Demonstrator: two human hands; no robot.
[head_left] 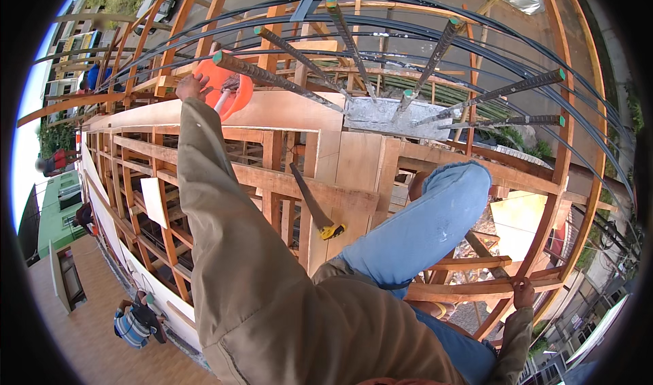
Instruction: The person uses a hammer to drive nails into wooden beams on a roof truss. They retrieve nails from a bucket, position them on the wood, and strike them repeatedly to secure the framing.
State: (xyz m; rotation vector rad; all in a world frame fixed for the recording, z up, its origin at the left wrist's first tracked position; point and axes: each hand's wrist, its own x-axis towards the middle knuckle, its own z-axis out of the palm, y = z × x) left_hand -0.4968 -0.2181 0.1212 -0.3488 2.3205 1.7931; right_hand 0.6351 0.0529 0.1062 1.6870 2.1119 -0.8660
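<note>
At the upper left my left hand [192,86] reaches out, its fingers bent at the near rim of an orange plastic container [238,101]. Inside the container lie a pale handle [222,101] and small dark pieces I cannot make out. Low on the right, my right hand [522,293] is closed round a wooden beam [469,290]. A handsaw [311,201] with a yellow and black handle rests across the timber and plywood between my left arm and my bent knee; neither hand touches it.
Several green-tipped steel bars [435,55] stick up from a concrete column top [401,118]. Black cables [401,23] sweep across above them. Open timber framing [272,174] has gaps looking down. A person in a striped shirt [132,324] is far below at the left.
</note>
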